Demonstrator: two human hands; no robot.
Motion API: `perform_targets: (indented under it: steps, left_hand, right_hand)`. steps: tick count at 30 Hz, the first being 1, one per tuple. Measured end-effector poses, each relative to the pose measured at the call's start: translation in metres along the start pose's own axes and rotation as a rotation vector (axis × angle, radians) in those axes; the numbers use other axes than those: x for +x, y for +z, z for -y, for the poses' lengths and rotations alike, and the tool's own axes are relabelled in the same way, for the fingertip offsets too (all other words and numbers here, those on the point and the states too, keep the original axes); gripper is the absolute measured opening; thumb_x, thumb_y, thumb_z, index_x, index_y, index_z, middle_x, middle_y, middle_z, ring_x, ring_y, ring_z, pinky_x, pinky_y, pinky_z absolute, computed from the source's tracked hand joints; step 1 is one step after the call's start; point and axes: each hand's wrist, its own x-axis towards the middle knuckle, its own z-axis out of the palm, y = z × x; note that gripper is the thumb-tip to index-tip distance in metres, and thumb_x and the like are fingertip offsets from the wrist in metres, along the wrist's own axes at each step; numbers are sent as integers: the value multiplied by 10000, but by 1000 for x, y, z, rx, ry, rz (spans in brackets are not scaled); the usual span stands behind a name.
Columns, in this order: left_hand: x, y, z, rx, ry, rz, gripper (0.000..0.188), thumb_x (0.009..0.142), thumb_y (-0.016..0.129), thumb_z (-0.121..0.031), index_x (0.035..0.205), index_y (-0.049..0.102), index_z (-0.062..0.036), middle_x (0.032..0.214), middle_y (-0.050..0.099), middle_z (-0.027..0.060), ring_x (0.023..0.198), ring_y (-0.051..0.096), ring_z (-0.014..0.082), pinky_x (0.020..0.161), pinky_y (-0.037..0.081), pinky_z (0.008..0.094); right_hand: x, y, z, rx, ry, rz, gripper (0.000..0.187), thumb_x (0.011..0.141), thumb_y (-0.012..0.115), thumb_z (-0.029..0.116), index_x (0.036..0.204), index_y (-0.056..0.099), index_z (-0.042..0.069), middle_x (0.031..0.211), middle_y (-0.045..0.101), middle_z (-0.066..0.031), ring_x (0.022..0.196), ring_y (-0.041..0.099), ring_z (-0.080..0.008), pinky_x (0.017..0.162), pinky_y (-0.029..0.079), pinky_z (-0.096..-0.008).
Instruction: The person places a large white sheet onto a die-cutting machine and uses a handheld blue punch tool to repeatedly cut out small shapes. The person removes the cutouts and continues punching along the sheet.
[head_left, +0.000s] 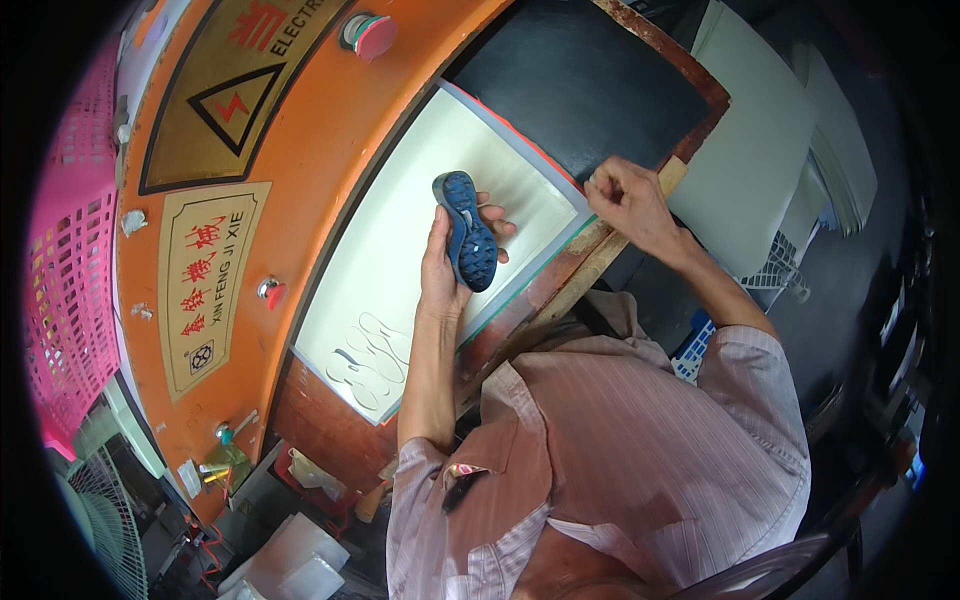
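Observation:
My left hand (437,275) is closed around a blue shoe sole (470,240), its lugged tread facing up and its grey-blue side wall showing. Thumb and fingers grip it from both sides, above a pale sheet (530,205) on the work surface. Several sole-shaped outlines (370,362) are in the sheet's near left part. My right hand (632,205) is closed with curled fingers, by the sheet's right corner and the edge of a black board (580,85). Whatever its fingers may hold cannot be made out.
An orange machine (330,150) with signs and red push buttons (373,37) borders the sheet on the left. Pink plastic baskets (80,240) stand beyond it, with a fan (105,520) below. Large pale sheets (745,140) are stacked at the right. A wooden strip (570,282) runs along the near edge.

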Motion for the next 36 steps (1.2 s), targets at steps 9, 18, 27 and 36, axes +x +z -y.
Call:
perform_targets:
  steps: [9, 18, 27, 36]
  left_hand:
    - [-8, 10, 26, -142, 182, -200, 581, 1138, 360, -470, 1388, 557, 16, 1352, 669, 174, 1337, 572, 336, 1190, 408, 469]
    - [-69, -7, 20, -44, 306, -468, 592, 1156, 340, -439, 1518, 485, 6, 1490, 587, 158, 1393, 540, 250, 1197, 426, 420]
    - [-234, -109, 46, 878, 531, -1132, 273, 1057, 634, -117, 1271, 656, 50, 996, 691, 64, 881, 616, 106, 762, 523, 269]
    - [-279, -117, 118, 1219, 582, -885, 93, 918, 703, 11, 1010, 710, 20, 907, 726, 159, 799, 705, 321, 742, 563, 397]
  right_hand:
    - [-17, 49, 42, 222, -146, 77, 228, 939, 745, 169, 1116, 684, 39, 1108, 707, -158, 1000, 725, -303, 915, 582, -428]
    - [-39, 142, 94, 380, -200, 360, 775, 811, 858, 192, 1454, 486, -33, 1374, 590, -262, 1283, 606, -407, 1046, 523, -464]
    - [-60, 197, 117, 109, -383, 297, 749, 759, 897, 138, 1405, 550, -13, 1261, 617, -201, 1102, 652, -340, 868, 575, -395]
    - [-88, 252, 119, -101, -463, 253, 752, 739, 905, 171, 1376, 547, -5, 1276, 607, -191, 1142, 601, -372, 916, 557, -461]
